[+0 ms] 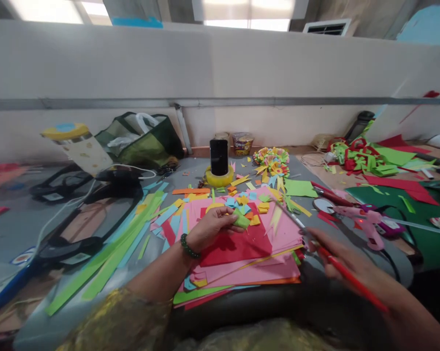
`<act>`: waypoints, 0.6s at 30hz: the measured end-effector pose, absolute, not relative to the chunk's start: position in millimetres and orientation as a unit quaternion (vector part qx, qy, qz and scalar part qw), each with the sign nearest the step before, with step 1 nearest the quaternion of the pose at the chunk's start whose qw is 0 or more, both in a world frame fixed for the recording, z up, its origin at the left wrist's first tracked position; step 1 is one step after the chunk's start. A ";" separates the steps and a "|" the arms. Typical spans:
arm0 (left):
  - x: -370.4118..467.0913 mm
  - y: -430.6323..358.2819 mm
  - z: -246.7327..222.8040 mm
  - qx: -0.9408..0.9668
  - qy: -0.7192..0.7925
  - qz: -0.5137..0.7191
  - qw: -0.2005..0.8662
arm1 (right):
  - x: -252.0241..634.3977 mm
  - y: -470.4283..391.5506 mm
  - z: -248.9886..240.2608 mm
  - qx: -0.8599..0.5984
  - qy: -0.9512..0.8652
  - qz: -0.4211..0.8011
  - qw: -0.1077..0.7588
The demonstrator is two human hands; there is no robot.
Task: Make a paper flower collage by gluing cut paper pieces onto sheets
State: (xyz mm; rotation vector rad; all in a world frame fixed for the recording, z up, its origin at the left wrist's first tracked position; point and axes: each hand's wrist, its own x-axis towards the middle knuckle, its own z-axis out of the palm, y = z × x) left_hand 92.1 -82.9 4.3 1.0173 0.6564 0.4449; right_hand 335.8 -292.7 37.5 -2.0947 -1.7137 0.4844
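1. Pinching the small green paper piece (242, 220) between thumb and fingertips, my left grip (213, 226) holds it just above the sheets, probably to leave most of its surface exposed.
2. My right grip (346, 256) is closed around a red-handled tool (366, 291); its thin shaft points away from me over the sheets' right side, apparently for reach. Blur hides its exact kind.
3. The red sheet (234, 251) lies on the pink sheets (287, 236), stacked directly before me on the table (15, 226), presumably as a work surface; small cut squares (255, 220) lie at its far part, within easy reach.
4. The phone (219, 157) stands upright in a yellow ring (220, 180), seemingly serving as its stand.
5. Materials: flat, matt-looking paper; long, straight-edged green strips (112, 265) at left; a frilled, many-coloured paper cluster (273, 161) beyond; a smooth pink glue gun (373, 238) at right.
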 end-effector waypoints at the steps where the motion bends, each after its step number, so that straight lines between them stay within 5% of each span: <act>1: 91.9 -83.1 3.8 0.475 0.304 0.207 0.799 | 330.2 -285.0 40.8 -0.736 -0.623 0.200 0.174; 5: 91.9 -86.2 2.2 0.487 0.286 0.189 0.803 | 314.2 -261.2 41.1 -0.699 -0.636 0.295 0.139; 18: 92.4 -89.1 0.8 0.495 0.268 0.177 0.807 | 303.2 -252.1 41.6 -0.684 -0.629 0.338 0.153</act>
